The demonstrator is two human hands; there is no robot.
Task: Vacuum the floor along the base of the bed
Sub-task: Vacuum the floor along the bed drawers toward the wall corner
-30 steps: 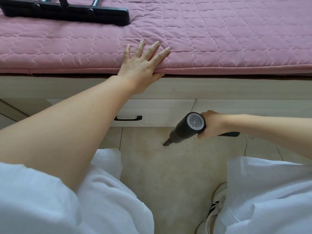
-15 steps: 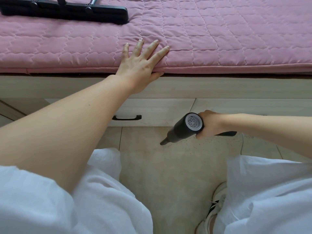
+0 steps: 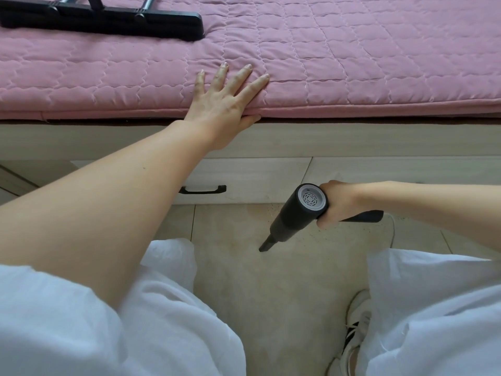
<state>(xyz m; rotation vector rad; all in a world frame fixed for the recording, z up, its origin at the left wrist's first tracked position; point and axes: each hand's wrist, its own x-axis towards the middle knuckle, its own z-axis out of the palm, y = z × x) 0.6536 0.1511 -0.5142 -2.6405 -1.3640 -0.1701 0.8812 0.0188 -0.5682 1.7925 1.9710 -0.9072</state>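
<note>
Down by the bed, a person crouches on the tiled floor (image 3: 284, 294) in loose white clothes. There is only the one view, from the head, looking down.

The right hand (image 3: 339, 203) sits at about 3 o'clock from the middle of the picture. It is wrapped tight around the handle of a small black handheld vacuum (image 3: 301, 210). The round grey back end of the vacuum faces up at us. Its thin nozzle (image 3: 267, 244) points down toward 7 o'clock and is at the floor or just above it; I cannot tell which. So the long line of the vacuum runs from the hand down and to the left. A thin white cord (image 3: 393, 229) trails off behind the handle.

The left hand (image 3: 225, 104) is up at 11 o'clock. It lies flat on the edge of the pink quilted mattress pad (image 3: 352, 63), fingers spread wide, holding nothing. It looks like it is there to keep the person steady.

The strip to clean lies at 12 o'clock from the nozzle, where the floor meets the pale drawer front (image 3: 244, 175) with its black drawer handle (image 3: 202, 189). Small dark specks dot the tiles near there. I think the nozzle needs to go up toward that edge next, and the right hand is the nearer one for it.

A black bar-shaped stand (image 3: 108, 19) rests on the bed at 10 o'clock. A sneaker (image 3: 355, 329) peeks out at 5 o'clock.
</note>
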